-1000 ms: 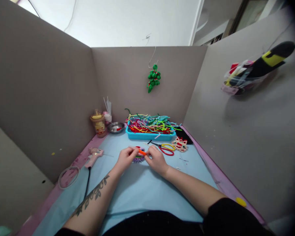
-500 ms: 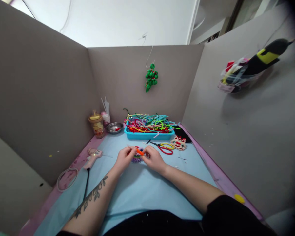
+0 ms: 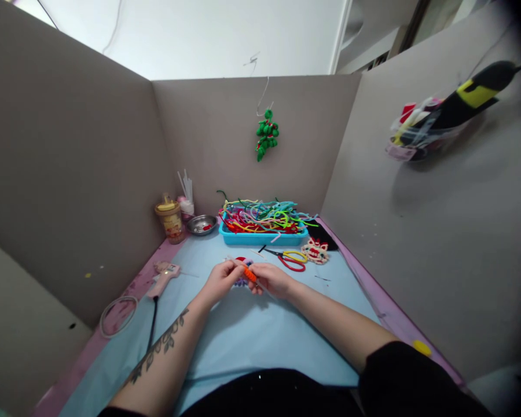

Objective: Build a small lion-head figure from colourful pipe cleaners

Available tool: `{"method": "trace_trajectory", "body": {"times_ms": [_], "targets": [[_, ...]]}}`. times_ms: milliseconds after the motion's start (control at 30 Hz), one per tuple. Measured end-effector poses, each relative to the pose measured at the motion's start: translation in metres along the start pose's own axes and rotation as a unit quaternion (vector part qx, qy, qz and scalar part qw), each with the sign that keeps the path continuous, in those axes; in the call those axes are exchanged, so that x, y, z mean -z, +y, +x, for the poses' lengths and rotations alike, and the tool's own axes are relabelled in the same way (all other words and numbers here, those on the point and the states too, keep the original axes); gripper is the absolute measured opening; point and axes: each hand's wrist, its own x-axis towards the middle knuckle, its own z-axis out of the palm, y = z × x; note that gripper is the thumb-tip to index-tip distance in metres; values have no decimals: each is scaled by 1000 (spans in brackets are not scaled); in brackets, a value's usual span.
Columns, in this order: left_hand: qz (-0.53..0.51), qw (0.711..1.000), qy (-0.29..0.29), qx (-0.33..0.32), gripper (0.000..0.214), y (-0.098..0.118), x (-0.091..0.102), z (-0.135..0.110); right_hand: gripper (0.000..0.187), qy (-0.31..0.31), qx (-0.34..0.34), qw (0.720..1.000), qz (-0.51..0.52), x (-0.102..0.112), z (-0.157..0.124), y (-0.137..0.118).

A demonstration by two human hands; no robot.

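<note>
An orange pipe cleaner (image 3: pixel 249 274), wound into a tight coil around a thin pale stick, is held between both hands over the middle of the table. My left hand (image 3: pixel 220 282) pinches its upper left end, fingers closed. On its other end my right hand (image 3: pixel 272 279) is closed too, with the pale stick (image 3: pixel 267 291) jutting out below the fingers. Just behind the hands lies a piece with red and purple fuzzy parts (image 3: pixel 241 282), mostly hidden by the fingers. Scissors (image 3: pixel 292 260) with red and yellow handles rest to the right of it.
A blue tray (image 3: pixel 264 238) heaped with colourful pipe cleaners stands at the back. A pink glue gun (image 3: pixel 164 278) with its cord lies left, near a metal bowl (image 3: pixel 202 225) and a lidded cup (image 3: pixel 172 222). A cream-and-red fuzzy piece (image 3: pixel 315 251) lies right. Grey partitions (image 3: pixel 243 168) enclose the table.
My right hand has turned and shifted slightly down, and the orange coil now tilts more steeply. More of the pale stick shows below my right fingers.
</note>
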Motion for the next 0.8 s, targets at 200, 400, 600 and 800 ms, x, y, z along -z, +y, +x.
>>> {"method": "trace_trajectory", "body": {"times_ms": [200,400,600,800], "targets": [[-56,997,-46,-3,35,5,0,-2,32,-51,-3,998,29,2,-2,-3],[-79,993,-88,-3,36,3,1,-3,35,-108,-72,989,64,4,-5,-4],[-89,992,-86,9,37,1,0,-2,27,-97,-80,989,81,6,-4,-1],[-73,995,-69,17,37,2,-1,-1,24,-86,-51,990,104,7,-3,-1]]}}
